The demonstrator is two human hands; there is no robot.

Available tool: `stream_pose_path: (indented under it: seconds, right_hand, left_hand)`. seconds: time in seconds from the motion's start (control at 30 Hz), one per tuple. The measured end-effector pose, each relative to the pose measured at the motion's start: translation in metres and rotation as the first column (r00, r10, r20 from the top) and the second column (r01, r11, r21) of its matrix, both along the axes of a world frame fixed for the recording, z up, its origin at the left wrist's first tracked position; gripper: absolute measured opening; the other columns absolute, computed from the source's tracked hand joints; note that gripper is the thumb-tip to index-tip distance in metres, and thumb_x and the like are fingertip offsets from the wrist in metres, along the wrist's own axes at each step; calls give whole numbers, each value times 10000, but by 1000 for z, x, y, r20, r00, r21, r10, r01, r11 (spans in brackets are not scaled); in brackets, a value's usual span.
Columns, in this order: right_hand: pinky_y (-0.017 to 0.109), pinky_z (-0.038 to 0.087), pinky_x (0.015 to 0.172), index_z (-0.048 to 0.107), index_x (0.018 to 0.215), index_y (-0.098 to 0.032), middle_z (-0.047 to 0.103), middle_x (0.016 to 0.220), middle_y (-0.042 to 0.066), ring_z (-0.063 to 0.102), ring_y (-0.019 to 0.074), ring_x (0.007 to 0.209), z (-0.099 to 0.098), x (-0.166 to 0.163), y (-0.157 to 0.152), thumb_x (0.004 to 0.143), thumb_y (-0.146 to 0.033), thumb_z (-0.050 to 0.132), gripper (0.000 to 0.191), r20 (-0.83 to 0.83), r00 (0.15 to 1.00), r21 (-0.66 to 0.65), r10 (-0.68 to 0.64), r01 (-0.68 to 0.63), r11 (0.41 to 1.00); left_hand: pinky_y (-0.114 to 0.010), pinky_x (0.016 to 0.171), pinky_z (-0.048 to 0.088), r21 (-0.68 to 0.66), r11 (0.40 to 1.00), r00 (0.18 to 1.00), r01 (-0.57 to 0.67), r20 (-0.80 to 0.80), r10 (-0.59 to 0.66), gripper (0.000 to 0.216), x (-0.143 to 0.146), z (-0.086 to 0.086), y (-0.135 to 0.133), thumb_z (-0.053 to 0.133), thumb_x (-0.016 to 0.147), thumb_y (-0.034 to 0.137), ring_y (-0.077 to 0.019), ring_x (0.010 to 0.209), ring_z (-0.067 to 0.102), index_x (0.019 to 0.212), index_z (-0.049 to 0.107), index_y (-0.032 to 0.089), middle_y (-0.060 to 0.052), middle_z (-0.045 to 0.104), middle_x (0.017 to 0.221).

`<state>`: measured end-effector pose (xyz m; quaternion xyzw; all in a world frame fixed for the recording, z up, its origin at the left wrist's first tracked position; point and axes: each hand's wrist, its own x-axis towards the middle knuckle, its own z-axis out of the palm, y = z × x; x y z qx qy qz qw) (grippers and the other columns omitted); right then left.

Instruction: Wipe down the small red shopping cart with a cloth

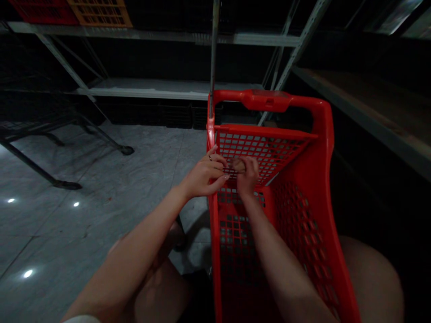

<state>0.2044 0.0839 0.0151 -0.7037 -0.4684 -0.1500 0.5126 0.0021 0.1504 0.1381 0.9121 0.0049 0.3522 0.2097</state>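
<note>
A red plastic shopping cart (321,148) with mesh walls stands in front of me, its handle bar at the far end. My left hand (204,175) reaches over the cart's left rim, fingers curled and pinched toward the right hand. My right hand (248,175) is inside the cart against the far mesh panel (269,150), fingers closed. Both hands meet at one spot on the mesh. Anything small held between them is hidden.
Grey metal shelving (161,89) runs along the back and a wooden shelf (370,107) along the right. An orange crate (101,12) and a red crate (43,11) sit on top. A dark metal frame (37,134) stands left on the marble floor (101,202). My knees flank the cart.
</note>
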Motion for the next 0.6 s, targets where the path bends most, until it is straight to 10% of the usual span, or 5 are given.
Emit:
stream_pose_path:
  seconds: [0.1,0.2,0.4,0.6]
  right_hand:
    - [451,472,1098,680,1211,-232,588,1266,109,573,248,1244,47,-5,26,983,-218,527,274,128,991,243,-36,4,970]
    - [482,450,1113,692,1220,-245,621,1276,99,559,257,1240,59,-2,43,1013,-248,531,261,297,955,185,24,-82,979]
    - [434,515,999,736,1162,-177,701,1244,158,578,277,1096,-18,-20,12,982,-166,495,300,146,958,-385,246,-174,906]
    - [375,516,940,728,1011,-163,710,1011,114,598,248,997,-60,-33,-19,837,-25,502,318,17,975,-506,222,-183,843]
  left_hand:
    - [-513,1324,325,9,1000,999,7,-32,-7,417,-5,5,1,508,1009,288,-190,959,700,598,555,229,22,593,590]
    - [-511,1310,348,28,1000,998,-2,-62,3,431,-9,8,5,506,1007,288,-186,926,686,582,542,230,21,587,582]
    - [-532,1293,366,57,998,999,-11,-35,13,419,-2,4,17,501,1002,273,-182,882,661,591,568,236,24,599,594]
    - [-513,1270,405,84,995,999,-51,20,49,467,10,-6,21,470,1025,300,-170,799,613,565,518,229,33,512,546]
